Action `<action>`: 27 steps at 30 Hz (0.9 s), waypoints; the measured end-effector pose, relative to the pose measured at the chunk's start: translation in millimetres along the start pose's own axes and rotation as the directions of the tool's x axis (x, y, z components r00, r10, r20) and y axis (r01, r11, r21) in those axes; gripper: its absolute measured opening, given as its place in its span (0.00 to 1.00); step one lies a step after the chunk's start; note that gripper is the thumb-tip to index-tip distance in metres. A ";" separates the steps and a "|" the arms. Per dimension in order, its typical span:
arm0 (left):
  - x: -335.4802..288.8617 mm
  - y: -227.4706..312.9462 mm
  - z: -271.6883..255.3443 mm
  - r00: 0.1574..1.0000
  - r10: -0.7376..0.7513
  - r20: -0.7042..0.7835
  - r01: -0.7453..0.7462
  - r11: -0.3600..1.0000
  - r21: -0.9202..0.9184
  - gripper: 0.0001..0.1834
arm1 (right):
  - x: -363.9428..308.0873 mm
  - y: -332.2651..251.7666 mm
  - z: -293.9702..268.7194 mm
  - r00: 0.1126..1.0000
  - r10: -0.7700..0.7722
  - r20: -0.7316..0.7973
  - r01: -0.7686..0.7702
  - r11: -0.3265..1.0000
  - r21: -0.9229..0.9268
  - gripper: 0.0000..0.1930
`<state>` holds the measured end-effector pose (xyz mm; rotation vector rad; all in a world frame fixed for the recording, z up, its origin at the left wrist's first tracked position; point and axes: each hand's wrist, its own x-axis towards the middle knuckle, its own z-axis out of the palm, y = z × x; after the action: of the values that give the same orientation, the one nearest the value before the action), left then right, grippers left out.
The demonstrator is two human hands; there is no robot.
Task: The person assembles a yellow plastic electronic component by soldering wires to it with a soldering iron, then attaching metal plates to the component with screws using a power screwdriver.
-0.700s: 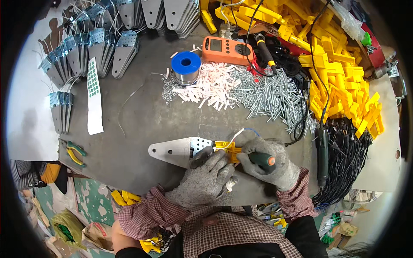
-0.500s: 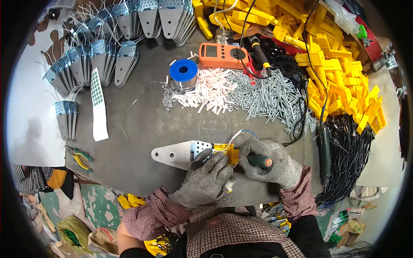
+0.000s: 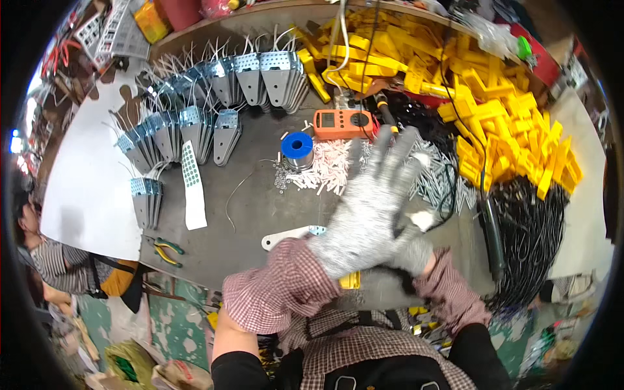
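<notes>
Left hand (image 3: 365, 218) half-hides metal plate (image 3: 282, 238), fingers splayed; right hand (image 3: 412, 254) partly covered, grip can't be told. Plate best kept flat.

We record two arms, both from the lower edge. Left hand (image 3: 367, 218): one, grey-gloved, blurred, fingers spread and extended away from our body, overlapping the right. Left forearm (image 3: 234, 333): one, angled up and inward, bare between checked cuff (image 3: 279, 286) and black sleeve. Right hand (image 3: 411, 255): one, grey-gloved, largely covered by the left; finger pose we cannot tell. Right wrist (image 3: 429, 264): narrow bare strip. Right forearm (image 3: 454, 292): one, slanting up and leftward, checked cuff, black sleeve.
</notes>
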<state>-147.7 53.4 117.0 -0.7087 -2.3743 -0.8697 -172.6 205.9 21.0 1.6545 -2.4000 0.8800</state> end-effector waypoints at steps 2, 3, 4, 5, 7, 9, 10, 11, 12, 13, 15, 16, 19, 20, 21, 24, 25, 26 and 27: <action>-17.8 -7.0 -10.2 0.991 -0.058 -0.118 0.034 0.979 -0.201 0.40 | 7.1 7.5 -21.8 0.925 0.316 0.211 -0.378 0.825 0.420 0.19; -37.1 -13.3 -16.6 0.997 -0.009 -0.077 -0.009 0.972 -0.236 0.37 | 27.0 -1.2 -43.3 0.670 0.650 0.358 -0.737 0.529 0.420 0.19; -62.2 -10.9 -24.5 0.996 -0.043 0.083 0.055 0.986 -0.155 0.32 | 26.0 16.3 -47.4 0.611 0.743 0.275 -0.780 0.505 0.368 0.20; -87.8 -6.8 -15.0 0.995 -0.068 0.077 0.078 0.988 -0.134 0.29 | 13.6 35.9 -53.4 0.779 0.618 0.104 -0.624 0.747 0.229 0.22; -122.1 0.5 -6.8 0.915 -0.112 0.387 0.067 0.990 0.128 0.33 | -19.6 45.4 -68.1 0.847 0.531 -0.039 -0.531 0.847 0.005 0.27; -142.5 -15.7 -1.1 0.914 -0.066 0.401 -0.008 0.983 0.181 0.35 | -42.8 21.4 -98.3 0.741 0.619 0.261 -0.635 0.772 -0.026 0.29; -141.5 -18.7 5.2 0.909 0.016 0.418 -0.108 0.974 0.197 0.37 | -77.6 21.9 -88.7 0.784 0.584 0.209 -0.558 0.811 -0.175 0.24; -116.5 -20.8 10.4 0.932 0.016 0.361 -0.041 0.997 0.063 0.39 | -84.7 18.8 -92.6 0.753 0.628 0.196 -0.600 0.777 -0.188 0.22; -87.7 -12.5 7.0 0.895 -0.108 0.433 0.097 0.994 0.047 0.40 | -85.9 10.5 -93.4 0.725 0.662 0.189 -0.635 0.749 -0.187 0.19; -66.4 -10.9 9.1 0.923 -0.097 0.372 0.101 0.995 0.010 0.39 | -82.0 6.9 -93.7 0.718 0.669 0.193 -0.643 0.743 -0.187 0.19; -39.7 -22.4 5.2 0.905 -0.119 0.408 0.117 0.993 0.029 0.37 | -61.9 4.1 -93.2 0.872 0.482 0.088 -0.479 0.876 -0.053 0.16; -32.8 -24.4 0.5 0.844 -0.156 0.513 0.131 0.988 0.085 0.35 | -50.7 -10.3 -98.8 0.873 0.485 0.056 -0.487 0.872 0.055 0.16; -62.2 -26.3 -4.2 0.850 -0.078 0.520 0.001 0.989 0.147 0.24 | -69.2 -15.1 -89.2 0.891 0.451 0.048 -0.453 0.882 0.131 0.16; -78.9 -24.9 1.6 0.914 0.002 0.407 -0.097 0.972 0.212 0.20 | -72.3 -13.6 -84.4 0.896 0.438 0.076 -0.444 0.887 0.126 0.16; -90.6 -22.4 8.4 0.912 0.005 0.410 -0.095 0.975 0.199 0.20 | -70.5 -14.8 -79.2 0.878 0.470 0.096 -0.477 0.876 0.071 0.16; -122.4 -19.3 22.0 0.964 0.037 0.262 -0.149 0.894 0.423 0.18 | -73.2 -15.8 -70.4 0.840 0.527 0.129 -0.527 0.849 -0.040 0.16; -128.6 -20.6 26.8 0.955 0.015 0.295 -0.137 0.906 0.400 0.18 | -72.5 -13.1 -68.7 0.832 0.537 0.136 -0.529 0.843 -0.098 0.16; -132.8 -21.8 29.5 0.945 -0.005 0.327 -0.125 0.918 0.377 0.19 | -72.3 -11.9 -68.6 0.834 0.534 0.143 -0.525 0.846 -0.095 0.16; -135.8 -22.1 29.0 0.921 -0.023 0.388 -0.124 0.928 0.350 0.20 | -72.7 -11.1 -69.8 0.826 0.536 0.174 -0.526 0.844 -0.108 0.16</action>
<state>-69.8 19.2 5.0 -0.8402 -2.7429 -0.2507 -149.8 298.7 55.0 1.0954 -3.0688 0.7165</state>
